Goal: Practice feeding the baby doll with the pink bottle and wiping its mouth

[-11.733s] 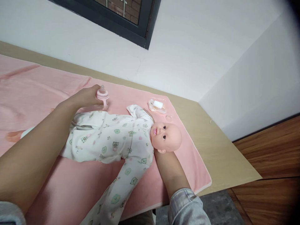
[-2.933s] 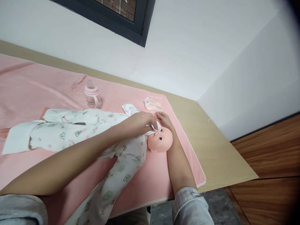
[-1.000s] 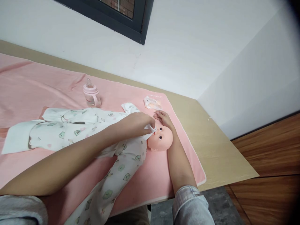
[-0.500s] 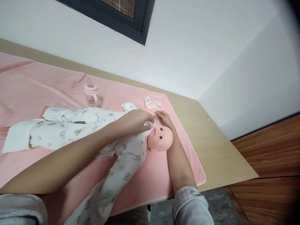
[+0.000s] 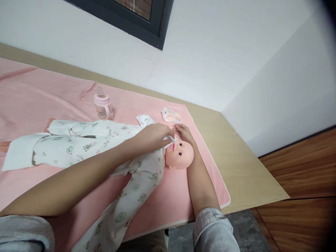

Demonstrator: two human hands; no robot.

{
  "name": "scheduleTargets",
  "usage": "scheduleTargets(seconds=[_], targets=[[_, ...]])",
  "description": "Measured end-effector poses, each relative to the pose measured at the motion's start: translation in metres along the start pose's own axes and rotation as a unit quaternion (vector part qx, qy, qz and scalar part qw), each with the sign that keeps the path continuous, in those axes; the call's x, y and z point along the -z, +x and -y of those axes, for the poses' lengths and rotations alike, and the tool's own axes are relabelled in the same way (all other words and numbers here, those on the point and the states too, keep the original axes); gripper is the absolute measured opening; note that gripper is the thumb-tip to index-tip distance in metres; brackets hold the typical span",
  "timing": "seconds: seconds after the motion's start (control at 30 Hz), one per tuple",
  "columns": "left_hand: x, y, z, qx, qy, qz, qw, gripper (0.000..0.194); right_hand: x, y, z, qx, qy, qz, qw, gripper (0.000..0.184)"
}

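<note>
A baby doll lies on its back on a pink blanket, its bald head to the right. It wears a white printed outfit. My left hand reaches across its chest, fingers pinched on a small white cloth at the doll's mouth and cheek. Whether the cloth is a tissue or a wipe I cannot tell. Beyond the doll's head my right hand rests with its fingers stretched out, the forearm passing close by the crown. Part of the doll's upper body is hidden behind my left arm.
A pink baby bottle with a handle stands upright behind the doll. A small clear plastic packet lies just past my right hand. The wooden table meets a white wall at the back, with wood panelling at the right.
My left hand has shifted slightly to the right with the white cloth, along the doll's mouth and cheek. My right hand and the doll stay in place.
</note>
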State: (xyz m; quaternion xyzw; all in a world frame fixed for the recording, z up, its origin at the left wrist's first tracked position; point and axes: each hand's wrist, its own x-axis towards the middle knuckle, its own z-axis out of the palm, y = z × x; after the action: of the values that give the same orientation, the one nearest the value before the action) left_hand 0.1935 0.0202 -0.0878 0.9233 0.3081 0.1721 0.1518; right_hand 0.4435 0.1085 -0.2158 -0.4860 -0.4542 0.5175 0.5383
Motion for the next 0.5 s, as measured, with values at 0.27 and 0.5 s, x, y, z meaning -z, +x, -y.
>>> scheduleTargets(seconds=[0.27,0.5], targets=[[0.005,0.000,-0.005,0.013,-0.033,0.006,0.999,0.026,0.001,0.000,0.000,-0.002,-0.005,0.004,1.000,0.021],[0.010,-0.002,-0.014,0.008,-0.056,0.029,0.998,0.025,0.004,0.004,-0.004,0.008,0.002,0.004,1.000,0.020]])
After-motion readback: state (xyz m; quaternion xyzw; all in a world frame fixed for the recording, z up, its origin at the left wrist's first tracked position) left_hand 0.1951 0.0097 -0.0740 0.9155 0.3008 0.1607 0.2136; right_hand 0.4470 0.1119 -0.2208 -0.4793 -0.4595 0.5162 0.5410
